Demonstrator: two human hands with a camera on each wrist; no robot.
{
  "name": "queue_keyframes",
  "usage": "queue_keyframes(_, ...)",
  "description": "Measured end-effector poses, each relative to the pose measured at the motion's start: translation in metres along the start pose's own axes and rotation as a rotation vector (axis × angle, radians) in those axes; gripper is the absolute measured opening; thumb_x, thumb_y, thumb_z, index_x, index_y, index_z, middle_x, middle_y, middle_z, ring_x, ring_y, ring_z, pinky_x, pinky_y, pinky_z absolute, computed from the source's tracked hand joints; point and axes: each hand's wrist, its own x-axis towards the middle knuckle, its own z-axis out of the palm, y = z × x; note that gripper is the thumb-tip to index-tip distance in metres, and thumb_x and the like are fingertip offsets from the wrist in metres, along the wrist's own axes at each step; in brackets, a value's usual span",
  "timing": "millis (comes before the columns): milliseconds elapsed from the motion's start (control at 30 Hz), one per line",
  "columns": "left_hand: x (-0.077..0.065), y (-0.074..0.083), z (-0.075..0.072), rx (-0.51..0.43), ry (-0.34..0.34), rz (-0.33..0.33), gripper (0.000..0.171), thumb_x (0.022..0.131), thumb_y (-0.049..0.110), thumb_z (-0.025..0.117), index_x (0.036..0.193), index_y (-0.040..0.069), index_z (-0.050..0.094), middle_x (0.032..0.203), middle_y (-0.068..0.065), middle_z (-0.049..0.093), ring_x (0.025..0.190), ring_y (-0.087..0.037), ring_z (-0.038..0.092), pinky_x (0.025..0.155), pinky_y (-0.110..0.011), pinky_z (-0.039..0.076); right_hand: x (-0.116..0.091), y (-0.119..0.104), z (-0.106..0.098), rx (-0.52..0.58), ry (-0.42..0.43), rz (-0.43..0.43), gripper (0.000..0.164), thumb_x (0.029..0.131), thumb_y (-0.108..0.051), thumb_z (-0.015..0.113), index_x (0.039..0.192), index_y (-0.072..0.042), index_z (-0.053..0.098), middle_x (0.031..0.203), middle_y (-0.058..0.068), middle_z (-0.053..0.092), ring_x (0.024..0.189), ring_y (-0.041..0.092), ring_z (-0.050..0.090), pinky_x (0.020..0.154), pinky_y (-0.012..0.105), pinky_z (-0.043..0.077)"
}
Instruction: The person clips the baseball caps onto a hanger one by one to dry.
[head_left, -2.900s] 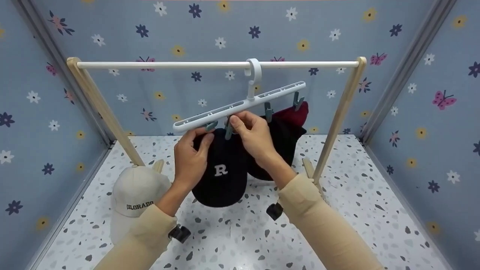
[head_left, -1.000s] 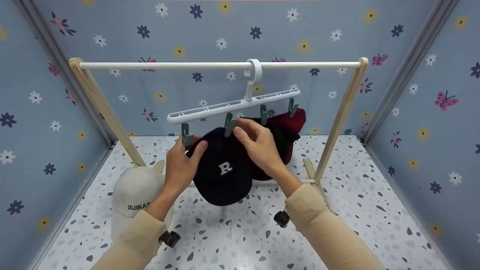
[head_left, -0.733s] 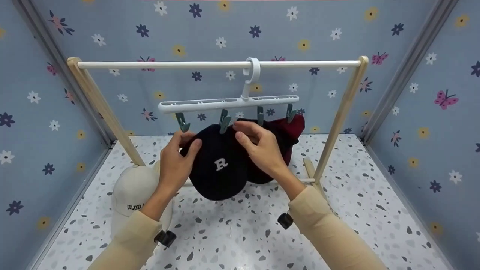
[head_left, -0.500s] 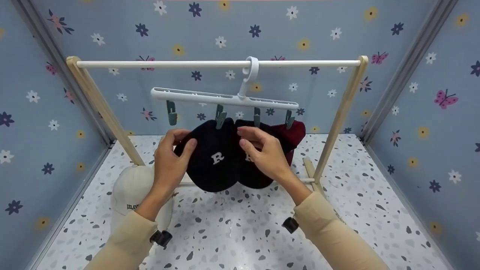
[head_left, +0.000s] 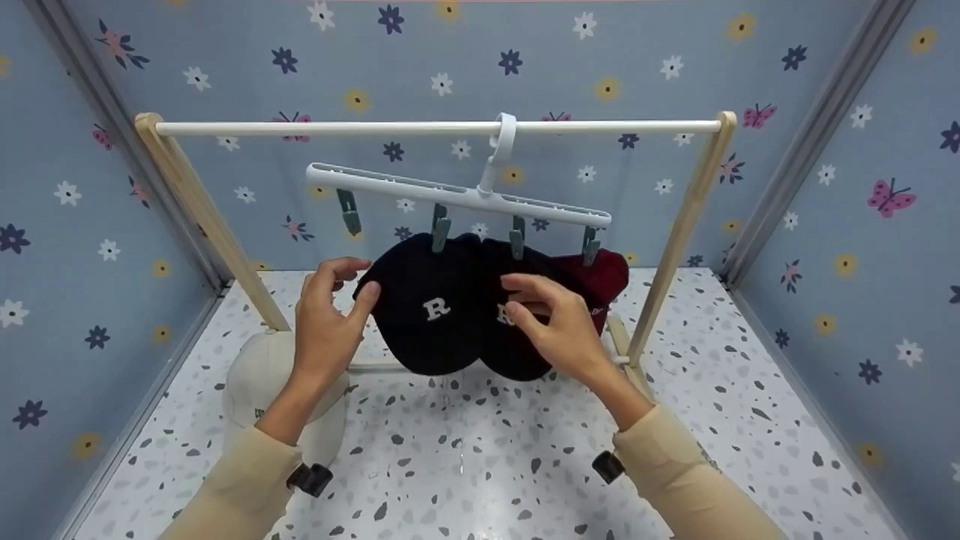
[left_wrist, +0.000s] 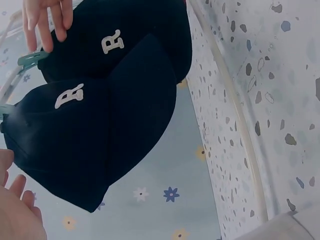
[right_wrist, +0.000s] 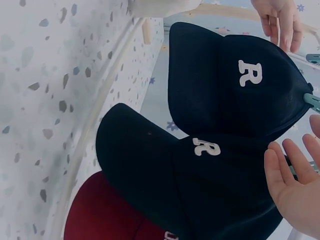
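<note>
A dark baseball cap with a white R [head_left: 420,337] hangs by a green clip [head_left: 440,229] from a white hanger [head_left: 405,185]. My left hand [head_left: 326,319] is beside its left edge, fingers loosely bent and holding nothing; in the left wrist view that hand [left_wrist: 20,205] looks apart from the cap. A second dark R cap [head_left: 517,360] hangs just right of the first, overlapping it. In front of it is my right hand [head_left: 559,322], relaxed, with nothing between thumb and fingers. The hanger's leftmost clip [head_left: 350,213] bears nothing. A dark red cap [head_left: 609,274] hangs at the right end, partly hidden.
The hanger hooks over the white rail [head_left: 337,129] of a wooden-legged rack [head_left: 679,240]. A cream cap [head_left: 259,367] lies on the speckled floor [head_left: 450,465] at left, partly behind my left arm. Flowered walls [head_left: 247,60] stand around.
Both hands have left the clips and moved apart, the left going left and the right going right and down. The hanger's left end has swung up and its right end down.
</note>
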Motion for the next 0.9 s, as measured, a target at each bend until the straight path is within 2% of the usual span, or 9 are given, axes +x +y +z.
queue_keyframes(233, -0.004, 0.001, -0.004, 0.062, -0.004, 0.022, 0.032, 0.102, 0.018, 0.074, 0.132, 0.009, 0.068, 0.127, -0.007, 0.068, 0.117, -0.024, 0.056, 0.105, -0.047, 0.041, -0.011, 0.006, -0.009, -0.019, 0.014, -0.007, 0.035, 0.105, -0.017, 0.069, 0.138, -0.005, 0.069, 0.136, 0.005, 0.071, 0.116, 0.026, 0.071, 0.102, 0.037, 0.057)
queue_keyframes(400, -0.010, 0.002, -0.004, 0.149, -0.009, 0.120, 0.031, 0.099, 0.015, 0.076, 0.129, 0.008, 0.070, 0.129, -0.008, 0.070, 0.117, -0.029, 0.057, 0.104, -0.048, 0.041, -0.020, 0.008, -0.015, -0.016, 0.014, -0.019, 0.035, 0.105, -0.015, 0.070, 0.138, -0.004, 0.068, 0.137, 0.008, 0.070, 0.117, 0.032, 0.071, 0.101, 0.038, 0.057)
queue_keyframes(500, -0.016, 0.002, -0.005, 0.205, -0.017, 0.191, 0.031, 0.097, 0.014, 0.078, 0.127, 0.007, 0.072, 0.133, -0.011, 0.069, 0.120, -0.034, 0.058, 0.108, -0.052, 0.040, -0.026, 0.010, -0.018, -0.023, 0.019, -0.014, 0.036, 0.105, -0.014, 0.070, 0.138, -0.003, 0.068, 0.137, 0.008, 0.070, 0.117, 0.031, 0.071, 0.101, 0.039, 0.058)
queue_keyframes(567, -0.020, 0.002, -0.006, 0.239, -0.032, 0.215, 0.032, 0.097, 0.015, 0.079, 0.127, 0.008, 0.072, 0.137, -0.012, 0.067, 0.123, -0.037, 0.057, 0.109, -0.055, 0.039, -0.030, 0.011, -0.020, -0.028, 0.024, -0.004, 0.036, 0.104, -0.013, 0.070, 0.138, -0.003, 0.068, 0.137, 0.007, 0.070, 0.117, 0.029, 0.071, 0.101, 0.039, 0.058)
queue_keyframes(900, -0.040, -0.002, -0.012, 0.360, -0.088, 0.195, 0.040, 0.093, 0.021, 0.083, 0.130, 0.012, 0.071, 0.146, -0.015, 0.061, 0.128, -0.043, 0.054, 0.105, -0.060, 0.038, -0.057, 0.016, -0.028, -0.063, 0.014, 0.021, 0.037, 0.103, -0.012, 0.072, 0.139, -0.005, 0.068, 0.138, 0.006, 0.069, 0.118, 0.028, 0.070, 0.099, 0.039, 0.059)
